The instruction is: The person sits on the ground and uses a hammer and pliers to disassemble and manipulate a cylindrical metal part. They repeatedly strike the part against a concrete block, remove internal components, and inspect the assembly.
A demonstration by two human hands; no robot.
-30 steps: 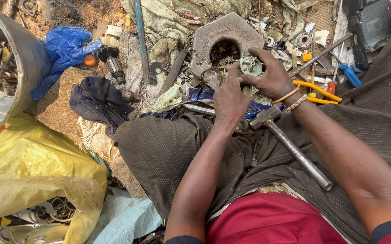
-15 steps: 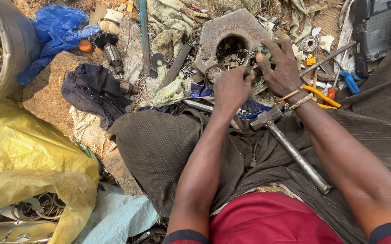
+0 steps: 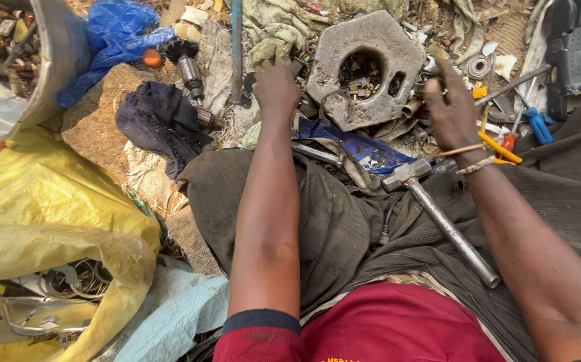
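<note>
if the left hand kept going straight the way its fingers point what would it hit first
Most likely the crumpled greenish rags just beyond the left hand, whose fingers point away from the body. The blue rod lies slightly to the side. Depth is unclear, so this is a best guess.

Red shirt, dark trousers, wrist bands

Metal block sits ahead between left hand and right hand, hammer on lap below it, bucket far left, sack lower left.
</note>
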